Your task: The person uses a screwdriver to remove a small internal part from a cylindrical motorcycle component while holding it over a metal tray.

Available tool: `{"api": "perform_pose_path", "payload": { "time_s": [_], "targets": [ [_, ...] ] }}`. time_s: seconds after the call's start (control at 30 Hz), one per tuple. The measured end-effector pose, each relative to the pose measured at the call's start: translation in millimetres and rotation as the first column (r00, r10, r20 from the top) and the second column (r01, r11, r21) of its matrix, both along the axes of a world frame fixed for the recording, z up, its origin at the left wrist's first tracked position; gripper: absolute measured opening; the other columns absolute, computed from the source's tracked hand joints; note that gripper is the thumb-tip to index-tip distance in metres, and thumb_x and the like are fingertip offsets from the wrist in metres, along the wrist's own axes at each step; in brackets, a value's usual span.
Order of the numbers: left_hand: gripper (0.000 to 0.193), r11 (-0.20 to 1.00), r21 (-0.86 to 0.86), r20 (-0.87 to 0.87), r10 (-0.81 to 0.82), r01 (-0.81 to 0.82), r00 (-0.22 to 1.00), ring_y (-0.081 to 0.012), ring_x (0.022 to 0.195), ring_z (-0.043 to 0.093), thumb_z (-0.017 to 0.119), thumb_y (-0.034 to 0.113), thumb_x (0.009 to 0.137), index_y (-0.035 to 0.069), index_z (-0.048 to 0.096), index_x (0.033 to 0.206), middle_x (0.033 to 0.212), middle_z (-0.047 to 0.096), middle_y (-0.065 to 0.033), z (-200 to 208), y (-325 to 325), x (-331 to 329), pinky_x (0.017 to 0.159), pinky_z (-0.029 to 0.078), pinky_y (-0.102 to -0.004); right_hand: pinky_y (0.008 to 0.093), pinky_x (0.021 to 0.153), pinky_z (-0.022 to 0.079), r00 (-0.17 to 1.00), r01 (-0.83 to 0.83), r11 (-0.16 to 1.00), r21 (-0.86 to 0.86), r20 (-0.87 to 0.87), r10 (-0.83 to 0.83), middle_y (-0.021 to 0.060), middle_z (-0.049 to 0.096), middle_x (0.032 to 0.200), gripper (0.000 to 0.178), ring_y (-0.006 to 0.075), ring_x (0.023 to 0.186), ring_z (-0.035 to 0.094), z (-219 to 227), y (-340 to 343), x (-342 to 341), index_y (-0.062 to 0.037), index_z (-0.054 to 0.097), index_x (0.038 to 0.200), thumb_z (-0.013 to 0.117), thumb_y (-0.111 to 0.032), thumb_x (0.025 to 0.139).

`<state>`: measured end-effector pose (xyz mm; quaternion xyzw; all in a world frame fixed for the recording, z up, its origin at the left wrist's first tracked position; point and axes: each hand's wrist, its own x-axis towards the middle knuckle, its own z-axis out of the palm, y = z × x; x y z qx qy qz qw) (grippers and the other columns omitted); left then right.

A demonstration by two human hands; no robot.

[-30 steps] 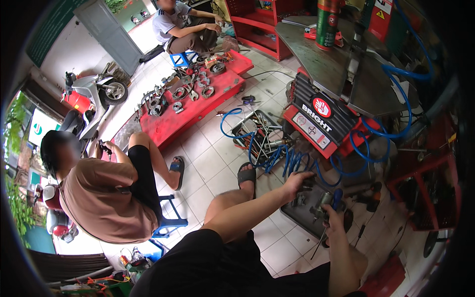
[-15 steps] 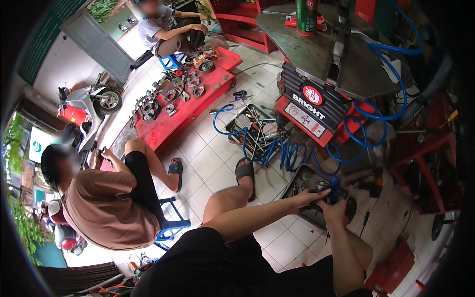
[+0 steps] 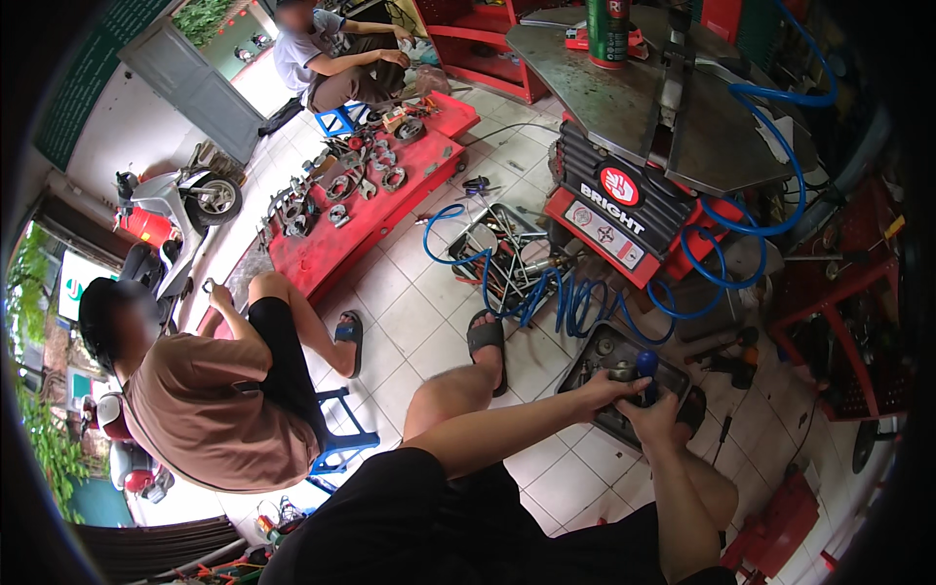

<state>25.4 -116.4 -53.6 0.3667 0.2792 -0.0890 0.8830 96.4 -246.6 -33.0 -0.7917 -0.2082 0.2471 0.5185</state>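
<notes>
Both hands meet over a dark metal tray (image 3: 582, 366) on the floor, close in front of my right leg. My left hand (image 3: 606, 392) is closed around a roundish metal part (image 3: 621, 371). Beside it my right hand (image 3: 651, 417) grips a tool with a blue handle (image 3: 646, 365), its bulbous end pointing up. The tool's lower end is hidden by my fingers, so I cannot tell its exact kind. Several small metal parts (image 3: 605, 345) lie in the tray.
A coiled blue air hose (image 3: 575, 302) hangs behind the tray, from a machine with a metal top (image 3: 604, 107). Left of it stands a tool tray (image 3: 526, 226). One person (image 3: 210, 409) sits at my left by a red platform (image 3: 322, 249); another (image 3: 336, 63) sits beyond.
My hands have shifted slightly left with the metal part and the blue-handled tool, whose handle leans differently. The seated person at left has raised a hand holding a small ring-shaped thing.
</notes>
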Motion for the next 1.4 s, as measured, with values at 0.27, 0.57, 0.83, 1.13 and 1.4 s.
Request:
{"api": "perform_pose_path", "payload": {
  "time_s": [0.27, 0.57, 0.83, 1.13, 1.4],
  "targets": [
    [0.037, 0.989, -0.113, -0.034, 0.093, -0.096, 0.995, -0.0163, 0.091, 0.067, 0.081, 0.018, 0.083, 0.006, 0.064, 0.113, 0.103, 0.069, -0.0039, 6, 14, -7, 0.076, 0.056, -0.0329, 0.0301, 0.079, 0.053, 0.998, -0.038, 0.994, 0.100, -0.045, 0.042, 0.0106, 0.071, 0.097, 0.038, 0.0161, 0.088, 0.067, 22, 6, 3, 0.0033, 0.068, 0.103, 0.084, -0.005, 0.070],
    [0.049, 0.585, 0.810, -0.152, 0.279, -0.042, 0.948, -0.0177, 0.087, 0.068, 0.091, 0.017, 0.061, 0.001, 0.068, 0.101, 0.094, 0.071, -0.0099, -23, 19, 8, 0.073, 0.056, -0.0350, 0.0294, 0.084, 0.047, 0.969, 0.238, 0.962, 0.130, -0.104, -0.226, 0.0046, 0.066, 0.100, 0.030, 0.0140, 0.093, 0.060, 0, -8, 27, 0.0006, 0.066, 0.109, 0.075, -0.017, 0.087],
    [0.046, 0.347, 0.933, 0.107, -0.012, -0.097, 0.994, -0.0103, 0.079, 0.067, 0.089, 0.009, 0.067, 0.001, 0.069, 0.108, 0.093, 0.073, -0.0066, 18, 41, 9, 0.068, 0.054, -0.0242, 0.0296, 0.070, 0.042, 0.962, 0.245, 0.964, 0.106, 0.098, -0.255, 0.0050, 0.059, 0.076, 0.042, 0.0123, 0.073, 0.049, 20, -30, 58, 0.0024, 0.061, 0.095, 0.061, -0.040, 0.098],
    [0.031, 0.906, -0.230, -0.156, 0.325, -0.355, 0.933, -0.0269, 0.102, 0.062, 0.068, 0.025, 0.089, 0.008, 0.060, 0.114, 0.109, 0.066, -0.0110, -5, 73, 6, 0.099, 0.045, -0.0483, 0.0501, 0.091, 0.059, 0.864, 0.494, 0.635, 0.594, -0.417, -0.282, 0.0095, 0.057, 0.109, 0.046, 0.0223, 0.095, 0.065, 27, -29, 61, 0.0030, 0.048, 0.118, 0.058, -0.037, 0.099],
    [0.024, 0.786, -0.347, -0.127, 0.501, -0.511, 0.856, -0.0278, 0.097, 0.064, 0.071, 0.021, 0.086, 0.010, 0.063, 0.105, 0.101, 0.067, -0.0091, -15, 92, -3, 0.094, 0.051, -0.0486, 0.0530, 0.099, 0.047, 0.731, 0.599, 0.565, 0.567, -0.675, -0.098, 0.0132, 0.056, 0.134, 0.053, 0.0324, 0.118, 0.059, 27, -28, 67, -0.0063, 0.044, 0.138, 0.055, -0.042, 0.100]
  ]
}}
